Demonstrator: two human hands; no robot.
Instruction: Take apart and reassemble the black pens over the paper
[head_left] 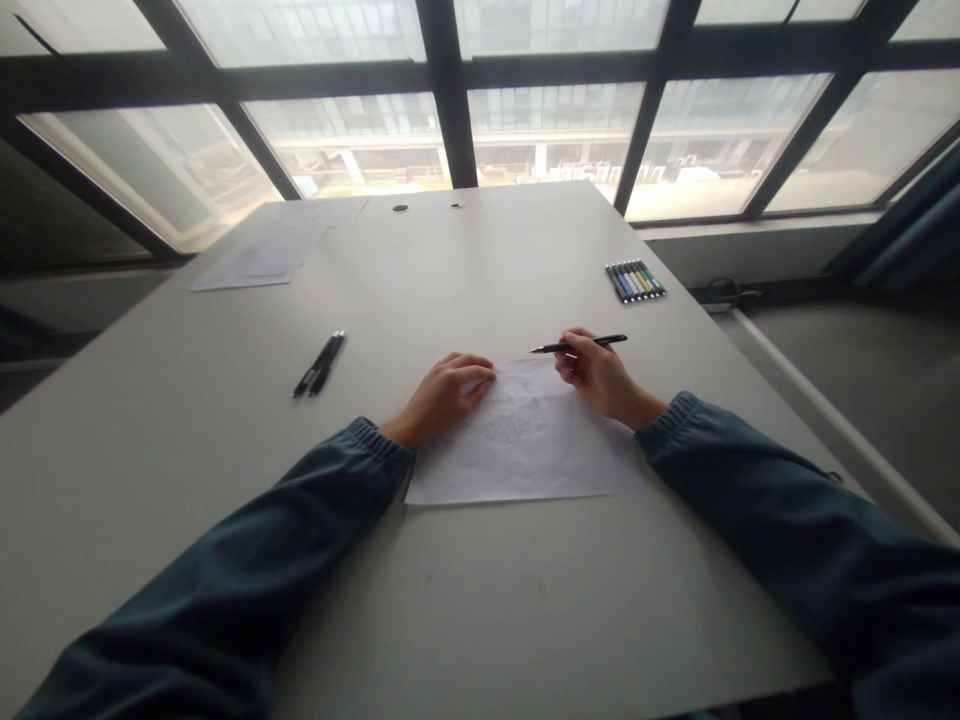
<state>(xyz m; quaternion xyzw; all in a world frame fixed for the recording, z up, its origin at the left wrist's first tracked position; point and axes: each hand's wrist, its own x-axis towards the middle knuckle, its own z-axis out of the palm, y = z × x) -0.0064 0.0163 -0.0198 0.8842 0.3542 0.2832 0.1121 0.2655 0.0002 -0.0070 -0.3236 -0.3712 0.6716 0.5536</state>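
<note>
paper [525,445] bearing faint marks [514,415] lies on the near half of the worktop [480,270]. at the paper's ten o'clock, the left hand [454,390] rests by the edge, fingers extended, gripping nothing. near two o'clock, the right hand [596,378] pinches a black pen [553,348], its tip by the paper's far edge; whether it touches, i cannot tell. this looks like a pause within pen work; another mark would call for holding the paper steady and setting the tip onto its surface.
</note>
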